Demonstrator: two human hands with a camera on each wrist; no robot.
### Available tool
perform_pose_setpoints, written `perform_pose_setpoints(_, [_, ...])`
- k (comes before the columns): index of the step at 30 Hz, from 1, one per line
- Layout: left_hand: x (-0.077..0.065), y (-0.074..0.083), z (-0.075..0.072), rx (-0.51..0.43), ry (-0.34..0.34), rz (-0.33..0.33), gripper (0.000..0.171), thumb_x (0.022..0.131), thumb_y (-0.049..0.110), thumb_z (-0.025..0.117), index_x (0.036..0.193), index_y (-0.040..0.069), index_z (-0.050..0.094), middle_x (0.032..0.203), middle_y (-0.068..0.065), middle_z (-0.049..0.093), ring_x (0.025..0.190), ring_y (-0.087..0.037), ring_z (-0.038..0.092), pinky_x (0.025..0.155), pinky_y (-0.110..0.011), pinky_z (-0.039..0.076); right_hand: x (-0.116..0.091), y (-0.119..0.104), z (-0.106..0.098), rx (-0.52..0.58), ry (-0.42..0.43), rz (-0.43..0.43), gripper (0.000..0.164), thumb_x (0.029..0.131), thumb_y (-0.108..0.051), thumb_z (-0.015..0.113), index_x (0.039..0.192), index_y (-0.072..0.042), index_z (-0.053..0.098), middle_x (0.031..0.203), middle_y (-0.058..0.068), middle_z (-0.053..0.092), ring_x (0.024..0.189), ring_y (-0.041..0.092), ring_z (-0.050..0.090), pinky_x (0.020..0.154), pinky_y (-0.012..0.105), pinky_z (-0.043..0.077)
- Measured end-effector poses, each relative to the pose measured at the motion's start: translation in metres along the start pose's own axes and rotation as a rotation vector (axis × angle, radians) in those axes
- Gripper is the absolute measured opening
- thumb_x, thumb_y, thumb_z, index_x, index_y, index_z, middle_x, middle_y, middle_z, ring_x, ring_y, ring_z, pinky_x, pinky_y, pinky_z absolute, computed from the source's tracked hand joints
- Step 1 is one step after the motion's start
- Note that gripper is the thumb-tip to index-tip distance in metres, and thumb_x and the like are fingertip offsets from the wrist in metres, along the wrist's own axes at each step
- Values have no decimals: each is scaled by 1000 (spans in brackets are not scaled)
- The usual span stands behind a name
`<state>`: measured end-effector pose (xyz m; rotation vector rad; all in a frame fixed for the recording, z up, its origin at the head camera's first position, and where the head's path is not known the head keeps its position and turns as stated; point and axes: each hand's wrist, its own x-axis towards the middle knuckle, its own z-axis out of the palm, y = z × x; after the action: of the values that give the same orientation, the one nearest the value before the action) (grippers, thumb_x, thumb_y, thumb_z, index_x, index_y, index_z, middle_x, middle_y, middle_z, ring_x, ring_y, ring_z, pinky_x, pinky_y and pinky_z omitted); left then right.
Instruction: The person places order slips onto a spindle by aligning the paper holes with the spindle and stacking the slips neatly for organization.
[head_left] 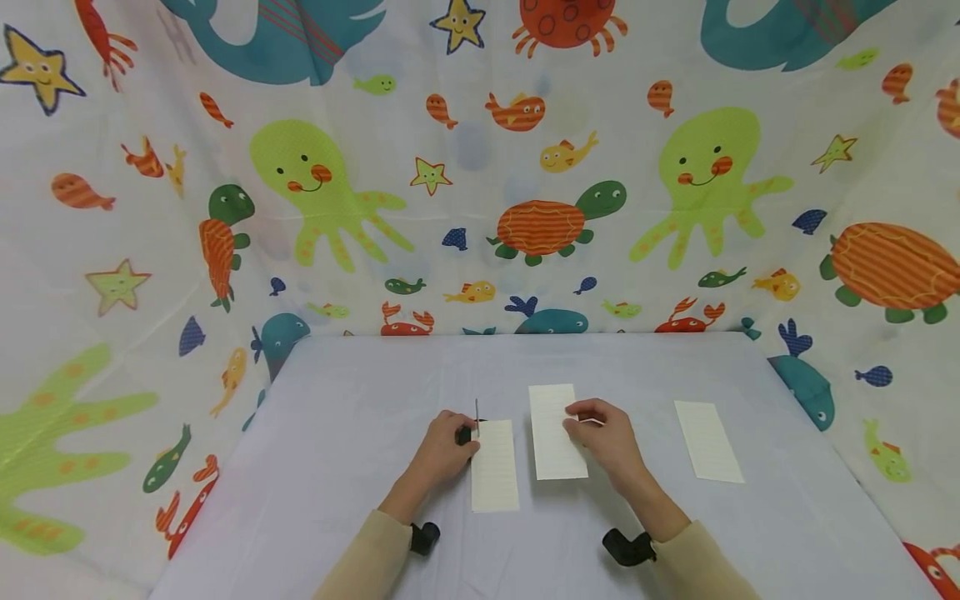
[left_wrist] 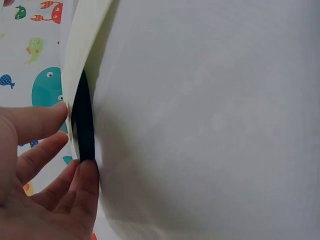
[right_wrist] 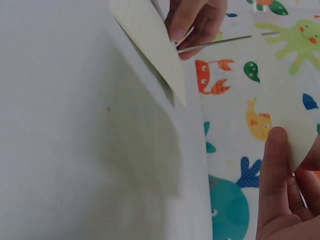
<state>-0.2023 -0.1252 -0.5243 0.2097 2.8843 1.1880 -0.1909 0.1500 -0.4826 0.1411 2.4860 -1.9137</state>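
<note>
My left hand [head_left: 447,446] grips a bill spike [head_left: 477,410] by its dark base [left_wrist: 86,120], thumb at the edge of the paper and fingertips below. Lined cream paper slips [head_left: 496,471] lie over that base, and the thin metal rod [right_wrist: 215,44] stands up past their top left corner. Part of the base is hidden under the paper. Between thumb and fingers, my right hand [head_left: 607,437] pinches the right edge of another lined slip [head_left: 551,433]. It is held up over the table, just right of the spike.
On the right of the white-covered table [head_left: 360,392] lies a further lined slip [head_left: 708,442]. A curtain [head_left: 465,150] printed with sea animals hangs behind and at both sides. Black wrist devices [head_left: 628,547] sit by both sleeves.
</note>
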Motion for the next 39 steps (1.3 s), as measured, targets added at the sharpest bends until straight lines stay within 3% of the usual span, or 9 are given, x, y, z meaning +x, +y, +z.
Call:
perform_pose_setpoints(11, [-5,-2,-7,-12,40,3,20,94,8,69,114,4,69,109,-11,59,96,-25,61,83,-43,51,-2,-10,17,28,-7,-49,19,89,-4,74,108,-3,71,108,12,62,87,22,60,73,24,51])
perform_pose_setpoints(15, [-6,1,-11,-41,83,35,19,95,3,63,114,4,69,103,-8,61,91,-22,60,80,-40,52,-3,-11,22,55,-15,-65,19,88,-3,75,107,-3,72,106,12,63,84,22,61,72,24,51])
perform_pose_setpoints(22, [-8,13,-19,-109,192,61,18,97,2,59,111,3,69,96,-6,63,91,-20,58,82,-40,50,-6,-15,32,98,-27,-99,19,88,-2,76,106,-3,71,105,12,64,84,22,64,73,23,53])
perform_pose_setpoints(39, [-4,45,-36,-248,296,77,17,103,15,60,112,5,70,106,-6,68,97,-21,62,87,-41,51,-14,-26,51,151,-54,-143,19,89,-3,76,106,-3,71,104,12,66,84,21,65,72,22,54])
